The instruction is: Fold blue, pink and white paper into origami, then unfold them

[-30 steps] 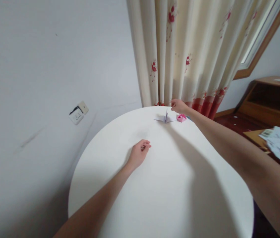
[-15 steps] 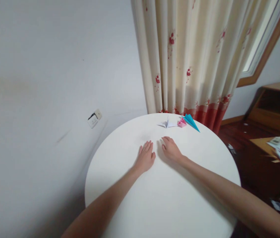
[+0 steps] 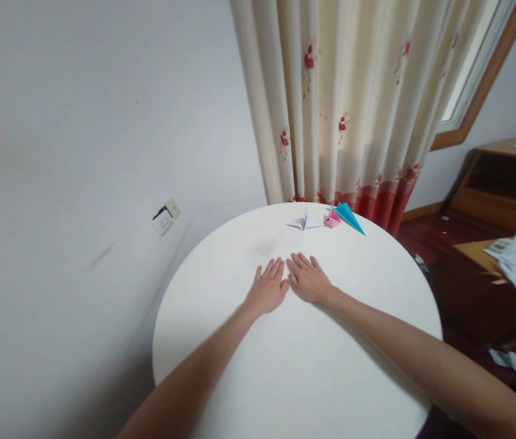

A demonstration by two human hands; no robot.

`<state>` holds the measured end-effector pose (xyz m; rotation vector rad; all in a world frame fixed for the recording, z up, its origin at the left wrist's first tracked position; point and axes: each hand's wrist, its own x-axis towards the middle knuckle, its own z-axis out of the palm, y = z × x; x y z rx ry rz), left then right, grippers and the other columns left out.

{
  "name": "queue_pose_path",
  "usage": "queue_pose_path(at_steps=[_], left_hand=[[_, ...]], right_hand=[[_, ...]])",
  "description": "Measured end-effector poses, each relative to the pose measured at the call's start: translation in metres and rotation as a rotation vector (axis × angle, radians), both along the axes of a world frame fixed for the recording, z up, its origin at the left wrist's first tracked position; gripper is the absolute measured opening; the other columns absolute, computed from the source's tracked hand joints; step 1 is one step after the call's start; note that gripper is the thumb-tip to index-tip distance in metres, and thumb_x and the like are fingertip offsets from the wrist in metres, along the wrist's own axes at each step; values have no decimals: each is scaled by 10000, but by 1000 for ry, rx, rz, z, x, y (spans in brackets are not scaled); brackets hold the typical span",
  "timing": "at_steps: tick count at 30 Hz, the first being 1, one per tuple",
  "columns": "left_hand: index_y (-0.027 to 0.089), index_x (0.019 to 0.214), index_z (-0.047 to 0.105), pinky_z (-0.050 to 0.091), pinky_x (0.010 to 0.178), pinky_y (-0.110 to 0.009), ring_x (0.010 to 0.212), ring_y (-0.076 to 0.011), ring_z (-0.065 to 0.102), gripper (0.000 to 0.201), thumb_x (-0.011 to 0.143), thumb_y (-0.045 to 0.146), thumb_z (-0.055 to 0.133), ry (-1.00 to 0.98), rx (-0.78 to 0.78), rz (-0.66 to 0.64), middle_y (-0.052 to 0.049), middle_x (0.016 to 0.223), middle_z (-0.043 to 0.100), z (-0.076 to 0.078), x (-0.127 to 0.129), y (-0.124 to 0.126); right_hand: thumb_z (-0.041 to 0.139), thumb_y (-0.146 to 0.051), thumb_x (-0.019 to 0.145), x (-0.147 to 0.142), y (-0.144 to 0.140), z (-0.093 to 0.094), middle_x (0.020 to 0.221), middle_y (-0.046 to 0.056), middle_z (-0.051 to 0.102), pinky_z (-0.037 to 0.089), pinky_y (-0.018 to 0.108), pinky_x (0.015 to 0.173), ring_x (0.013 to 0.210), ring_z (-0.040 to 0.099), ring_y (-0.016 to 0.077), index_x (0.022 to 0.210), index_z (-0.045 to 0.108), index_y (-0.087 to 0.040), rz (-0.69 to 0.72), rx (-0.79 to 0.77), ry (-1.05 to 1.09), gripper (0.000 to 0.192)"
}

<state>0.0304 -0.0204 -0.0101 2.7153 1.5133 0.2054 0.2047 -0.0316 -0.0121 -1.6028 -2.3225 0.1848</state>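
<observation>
left hand (image 3: 267,291) | right hand (image 3: 307,280) | forearms bare, no sleeves, rings or watch in view

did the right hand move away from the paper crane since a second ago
Yes. The right hand has pulled back from the white paper crane toward the person and lies flat on the table beside the left hand.

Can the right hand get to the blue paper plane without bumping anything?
Probably yes. The right hand lies flat and open on the white table, and bare tabletop runs from it to the blue paper plane; the pink paper shape sits just beside that path.
</observation>
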Motion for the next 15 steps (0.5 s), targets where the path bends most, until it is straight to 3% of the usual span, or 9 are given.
queue_pose_path(at_steps=[5,10,12,15], left_hand=[[186,1512,325,165,1193,-545,1492,-260,199,557,982,359,310,-46,20,2,-84,1603,256,2,0,2],[191,1363,532,251,1188,-439,1425,-212,363,455,977,297,315,-173,15,-62,-67,1499,466,4,-2,8],[185,1345,546,272,1183,-430,1417,-206,378,452,966,304,330,-198,30,-100,-68,1489,479,2,-3,12],[152,1332,552,296,1178,-418,1399,-213,409,482,947,343,334,-199,64,-137,-98,1468,499,-2,-4,19]], right_hand=[[371,-306,971,0,-1,7,1556,170,350,168,536,1156,1463,248,301,1424,451,-149,1,21,66,486],[464,-127,889,2,-17,22,1308,154,609,320,377,1101,1262,510,234,1101,674,-129,-11,34,241,299],[481,-106,882,11,-47,30,1216,127,657,375,314,1051,1195,548,203,1113,671,-130,-47,42,270,300],[517,-106,874,34,-127,42,1145,91,662,410,325,1016,1115,556,202,1146,647,-161,-17,155,477,306]])
